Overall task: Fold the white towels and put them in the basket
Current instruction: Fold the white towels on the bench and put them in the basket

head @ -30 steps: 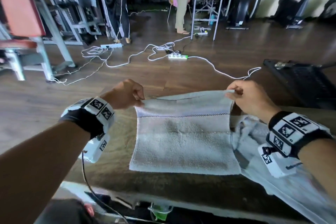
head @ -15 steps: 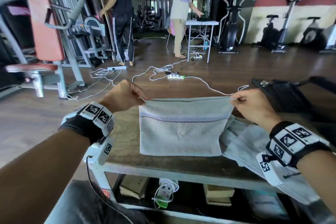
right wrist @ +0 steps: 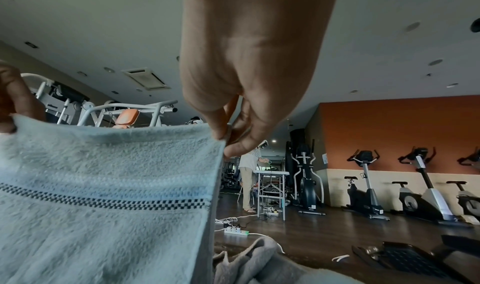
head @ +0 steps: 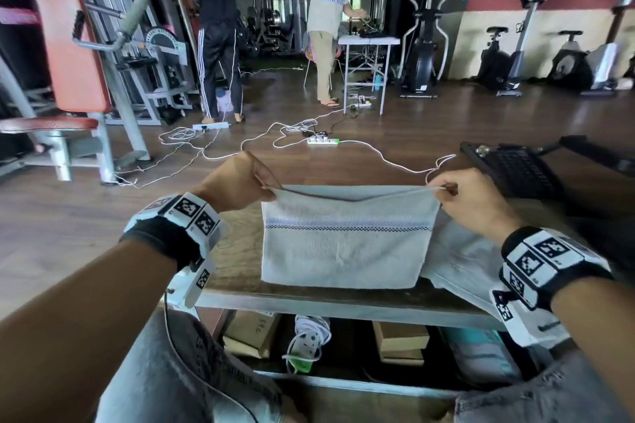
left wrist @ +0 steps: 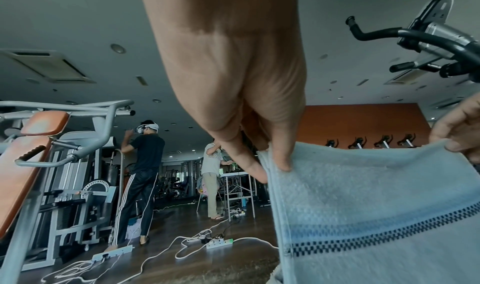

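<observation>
Hanging doubled from its top corners, the white towel [head: 345, 244] has its lower edge just touching the table [head: 237, 251]. Left hand [head: 237, 184] pinches the left corner, right hand [head: 472, 197] pinches the right; both grasps are fingertip-only. Risks, as I judge them: the two layers look slightly offset at the top, so laying it down may leave an uneven fold; a thin pinch could slip and drop one layer. Unfolded towels [head: 460, 261] lie just right, so it could snag on them. No basket clearly visible.
</observation>
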A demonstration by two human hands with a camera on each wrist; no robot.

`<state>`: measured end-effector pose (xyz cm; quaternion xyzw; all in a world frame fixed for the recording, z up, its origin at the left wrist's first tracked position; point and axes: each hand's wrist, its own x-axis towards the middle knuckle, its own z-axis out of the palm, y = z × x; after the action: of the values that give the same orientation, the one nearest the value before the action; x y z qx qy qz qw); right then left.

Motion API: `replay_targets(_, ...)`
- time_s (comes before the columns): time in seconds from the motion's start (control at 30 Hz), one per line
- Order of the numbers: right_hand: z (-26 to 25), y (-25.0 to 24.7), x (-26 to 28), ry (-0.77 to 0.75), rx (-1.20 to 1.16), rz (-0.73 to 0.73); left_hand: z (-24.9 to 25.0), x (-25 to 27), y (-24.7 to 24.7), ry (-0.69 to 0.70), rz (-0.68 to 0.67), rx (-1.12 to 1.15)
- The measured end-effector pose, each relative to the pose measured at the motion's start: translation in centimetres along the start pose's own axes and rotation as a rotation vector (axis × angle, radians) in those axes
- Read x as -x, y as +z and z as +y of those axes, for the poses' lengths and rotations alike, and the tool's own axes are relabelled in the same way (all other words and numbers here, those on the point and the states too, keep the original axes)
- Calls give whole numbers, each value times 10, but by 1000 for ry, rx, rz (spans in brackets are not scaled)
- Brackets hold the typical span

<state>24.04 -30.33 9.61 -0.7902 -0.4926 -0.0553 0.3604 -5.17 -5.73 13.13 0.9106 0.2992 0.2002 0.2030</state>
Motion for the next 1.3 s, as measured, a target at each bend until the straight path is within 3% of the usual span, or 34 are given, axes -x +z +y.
replay_targets(0.3, -4, -3, -18, 28, -41, 3, -7, 5, -20, -27, 13, 27)
replay_targets(0.57, -19, -1, -34, 79, -124, -4, -18, 4, -33, -60, 123, 145)
replay_targets(0.77, -49, 0, -64, -61, 94, -88, -22, -18, -51, -76, 204, 17)
replay_targets(0.9, -70, 7, -109, -102, 139, 20, -24, -41, -70, -152, 335, -65)
replay_targets(1.07, -82, 21, -133, -99, 121, 182, -21, -41, -85, -137, 516, -17)
replay_targets(1.17, -80, 27, -113, -98, 75, 192, -31, -18, -76, -114, 492, 127)
replay_targets(1.3, -61, 44, -59, -23, -34, 0, -53, 28, -39, -118, 340, 239)
